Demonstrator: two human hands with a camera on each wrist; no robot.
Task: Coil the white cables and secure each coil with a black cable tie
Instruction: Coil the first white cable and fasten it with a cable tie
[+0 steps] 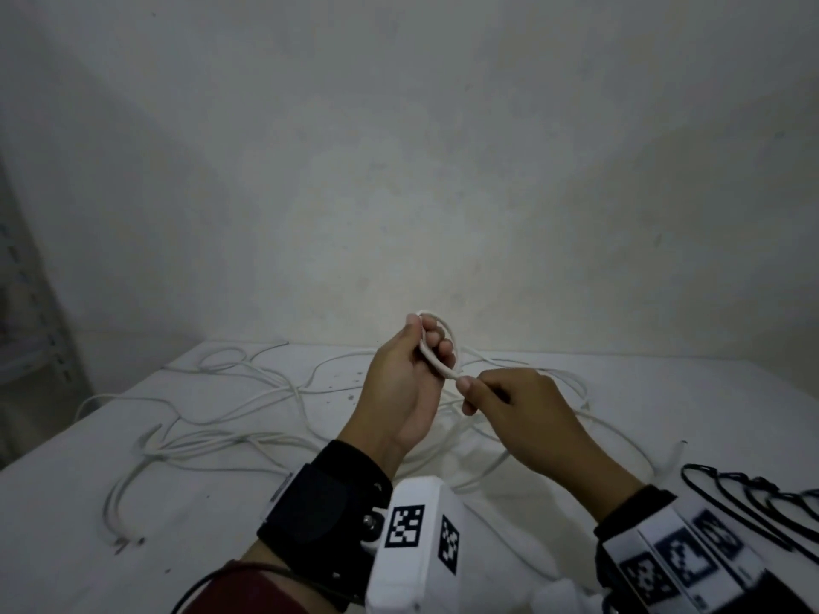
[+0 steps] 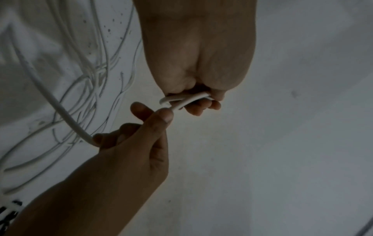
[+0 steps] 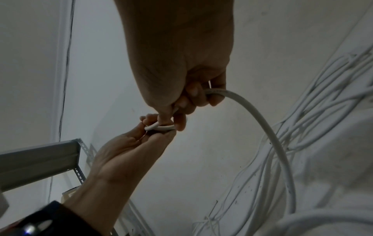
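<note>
My left hand [image 1: 421, 347] is raised above the table and grips a small loop of white cable [image 1: 447, 343] between thumb and curled fingers. The same loop [image 2: 187, 99] shows at my fingertips in the left wrist view. Just to its right, my right hand [image 1: 478, 392] pinches the cable where it leaves the loop. From that hand the cable [image 3: 262, 124] arcs down toward the table. Several other white cables [image 1: 230, 440] lie loose and tangled on the white table [image 1: 62, 565]. Black cable ties [image 1: 749, 494] lie at the right edge.
A grey wall stands right behind the table. A metal shelf frame [image 3: 40, 158] stands off the table's left side. A cable end with bare wires [image 1: 128, 542] lies near the front left.
</note>
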